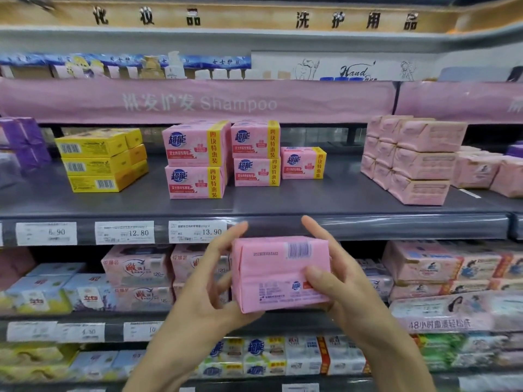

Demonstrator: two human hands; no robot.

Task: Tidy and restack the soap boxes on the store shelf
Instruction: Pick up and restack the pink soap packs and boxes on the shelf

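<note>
I hold a pink soap pack (pixel 278 271) in front of the shelf edge, its barcode side facing me. My left hand (pixel 210 274) cups its left end from below, fingers curled around it. My right hand (pixel 336 274) grips its right end, thumb pressed on the front. On the dark shelf (pixel 297 203) above stand matching pink packs with yellow bands: a stack of two (pixel 195 159), another stack of two (pixel 256 152), and a single pack (pixel 302 163) further right.
Yellow boxes (pixel 100 161) are stacked at the left, purple packs (pixel 25 142) at the far left. Plain pink packs (pixel 414 159) pile up at the right. Price tags (pixel 124 232) line the shelf lip. Lower shelves hold more soap packs (pixel 135 268).
</note>
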